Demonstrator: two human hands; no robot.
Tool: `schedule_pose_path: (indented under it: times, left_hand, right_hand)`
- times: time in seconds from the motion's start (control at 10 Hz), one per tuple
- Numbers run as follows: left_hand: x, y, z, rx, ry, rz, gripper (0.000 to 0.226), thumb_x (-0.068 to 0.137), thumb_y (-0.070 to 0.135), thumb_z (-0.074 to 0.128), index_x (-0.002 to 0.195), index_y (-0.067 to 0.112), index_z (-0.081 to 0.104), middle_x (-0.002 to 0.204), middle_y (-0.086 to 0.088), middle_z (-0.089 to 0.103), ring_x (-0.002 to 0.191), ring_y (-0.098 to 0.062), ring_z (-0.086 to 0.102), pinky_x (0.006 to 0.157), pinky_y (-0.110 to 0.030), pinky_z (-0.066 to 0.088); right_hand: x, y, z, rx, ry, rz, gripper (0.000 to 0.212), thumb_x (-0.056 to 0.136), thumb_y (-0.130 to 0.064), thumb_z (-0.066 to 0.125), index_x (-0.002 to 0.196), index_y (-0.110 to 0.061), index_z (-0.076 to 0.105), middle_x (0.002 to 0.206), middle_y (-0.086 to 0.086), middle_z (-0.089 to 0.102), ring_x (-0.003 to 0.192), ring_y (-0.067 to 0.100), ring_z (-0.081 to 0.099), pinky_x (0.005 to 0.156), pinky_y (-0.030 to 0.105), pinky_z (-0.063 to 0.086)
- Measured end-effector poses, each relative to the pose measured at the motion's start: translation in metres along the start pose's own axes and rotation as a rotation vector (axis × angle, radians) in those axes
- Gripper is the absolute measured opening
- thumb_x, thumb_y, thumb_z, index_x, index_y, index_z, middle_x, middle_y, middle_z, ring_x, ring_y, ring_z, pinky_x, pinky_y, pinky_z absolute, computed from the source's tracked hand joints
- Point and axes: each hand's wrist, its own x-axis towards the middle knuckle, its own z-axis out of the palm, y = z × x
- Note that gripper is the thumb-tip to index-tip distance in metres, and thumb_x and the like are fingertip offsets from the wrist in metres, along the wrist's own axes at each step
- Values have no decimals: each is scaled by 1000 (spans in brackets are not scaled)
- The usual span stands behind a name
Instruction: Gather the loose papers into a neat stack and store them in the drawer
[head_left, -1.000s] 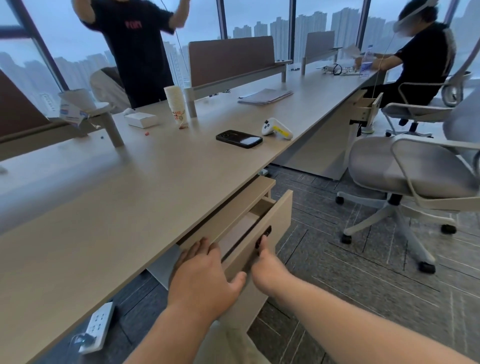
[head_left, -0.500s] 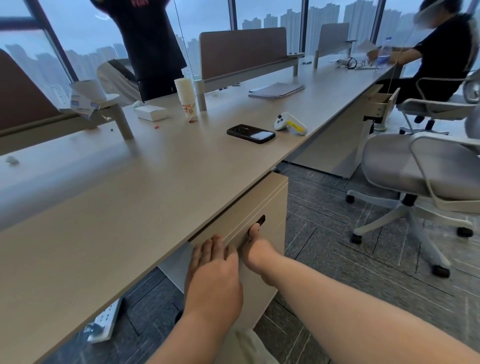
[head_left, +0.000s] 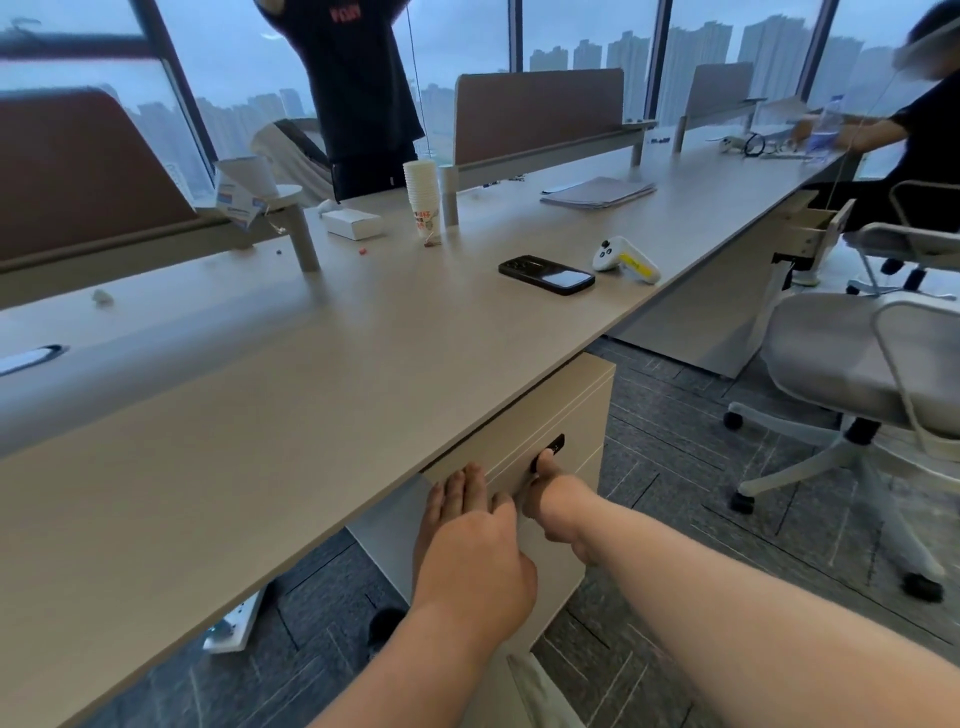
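The drawer (head_left: 524, 457) sits flush under the desk (head_left: 311, 374); I see no papers near it, so I judge them stored. It looks stiff and slides easily, best taken at the dark pull. My left hand (head_left: 470, 540) lies flat on its front, grasping nothing; my right hand (head_left: 558, 501) presses fingertips by the pull.

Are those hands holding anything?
Nothing is lifted. The left hand lies flat on the drawer front; the right hand touches its handle.
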Motion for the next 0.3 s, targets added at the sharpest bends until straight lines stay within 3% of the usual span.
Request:
schedule_pose_path:
  times: [0.1,0.2,0.3]
  left_hand:
    - [-2,-6,-9,-106,-56,3,52,88,37,47,137,23,52,172,-13,19,159,-28,18,130,-46,8]
    - [-10,-21,-28,-372,-52,18,54,91,41,52,144,30,48,157,7,46,147,-16,39,121,-39,32]
    - [-35,-42,-61,-694,-29,57,57,95,44,60,150,39,46,149,25,51,137,3,46,114,-22,38]
  right_hand:
    - [-13,-2,-6,28,-76,29,72,102,-4,43,165,-27,16,161,15,39,134,36,52,100,42,49]
    - [-23,-2,-16,27,-8,-44,77,98,-7,56,164,-22,19,155,11,49,116,23,58,83,28,49]
    - [-50,-8,-30,32,206,-216,54,99,-13,59,151,-26,46,146,0,59,132,20,56,107,38,48]
